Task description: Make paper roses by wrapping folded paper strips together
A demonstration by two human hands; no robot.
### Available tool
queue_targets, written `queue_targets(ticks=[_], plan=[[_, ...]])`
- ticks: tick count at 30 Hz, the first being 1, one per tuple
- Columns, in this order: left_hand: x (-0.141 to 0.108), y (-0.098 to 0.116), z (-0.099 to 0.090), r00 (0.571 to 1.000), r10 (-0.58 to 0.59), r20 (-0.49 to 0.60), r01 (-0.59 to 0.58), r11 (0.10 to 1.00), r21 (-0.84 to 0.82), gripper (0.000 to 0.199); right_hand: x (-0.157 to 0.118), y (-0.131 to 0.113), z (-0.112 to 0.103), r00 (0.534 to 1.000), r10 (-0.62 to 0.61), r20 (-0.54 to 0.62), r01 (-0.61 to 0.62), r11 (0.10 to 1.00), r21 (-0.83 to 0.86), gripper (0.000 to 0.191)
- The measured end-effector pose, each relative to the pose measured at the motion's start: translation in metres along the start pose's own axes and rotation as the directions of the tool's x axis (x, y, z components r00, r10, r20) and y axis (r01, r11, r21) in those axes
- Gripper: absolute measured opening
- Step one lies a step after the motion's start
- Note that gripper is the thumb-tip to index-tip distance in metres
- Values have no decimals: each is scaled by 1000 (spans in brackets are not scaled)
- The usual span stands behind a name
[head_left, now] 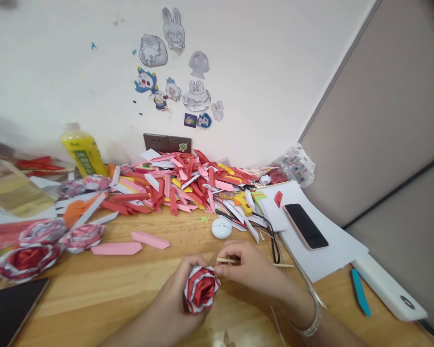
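My left hand (183,289) is closed around a red and white folded-paper rose (201,290), its spiral face turned up toward me. Beside it, my right hand (244,265) holds a thin wooden stick (227,260) that passes through the grip and shows again past the wrist. Its thumb and fingertip are pinched at the rose's right edge; whether they grip a petal there I cannot tell. A white rounded case (221,228) lies just beyond the right hand. Two pink folded strips (150,239) rest on the table to the left.
A heap of folded paper strips (173,185) lines the wall, with a yellow glue gun (243,201) at its right. A phone (305,225) lies on white paper. More paper roses (31,260) and a yellow bottle (82,150) stand left. A dark tablet-like slab (14,308) occupies the near left.
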State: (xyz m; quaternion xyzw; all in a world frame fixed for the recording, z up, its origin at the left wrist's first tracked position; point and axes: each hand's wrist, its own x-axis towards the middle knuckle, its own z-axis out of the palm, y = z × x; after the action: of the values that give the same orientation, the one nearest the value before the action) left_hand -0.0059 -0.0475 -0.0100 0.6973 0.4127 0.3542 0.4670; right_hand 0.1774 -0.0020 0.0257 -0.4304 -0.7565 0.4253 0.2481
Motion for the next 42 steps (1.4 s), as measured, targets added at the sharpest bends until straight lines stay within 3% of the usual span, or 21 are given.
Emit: queue_targets(ticks=[6, 16, 25, 30, 42], plan=[[-1, 4, 0, 1000, 8, -25, -8, 1000, 7, 35, 0, -1, 2, 997, -76, -19, 76, 997, -7, 3], [0, 5, 0, 997, -38, -64, 35, 998, -49, 37, -4, -8, 7, 985, -163, -58, 146, 965, -218, 15], [1, 6, -1, 998, -31, -54, 27, 997, -68, 37, -6, -10, 10, 968, -239, -73, 196, 909, -367, 10], [0, 3, 0, 997, -11, -72, 7, 999, -53, 38, -5, -12, 10, 966, -242, -90, 199, 920, -337, 11], [0, 3, -3, 1000, 23, 0, -23, 1000, 0, 30, -5, -8, 11, 984, -176, -38, 166, 968, -189, 10]])
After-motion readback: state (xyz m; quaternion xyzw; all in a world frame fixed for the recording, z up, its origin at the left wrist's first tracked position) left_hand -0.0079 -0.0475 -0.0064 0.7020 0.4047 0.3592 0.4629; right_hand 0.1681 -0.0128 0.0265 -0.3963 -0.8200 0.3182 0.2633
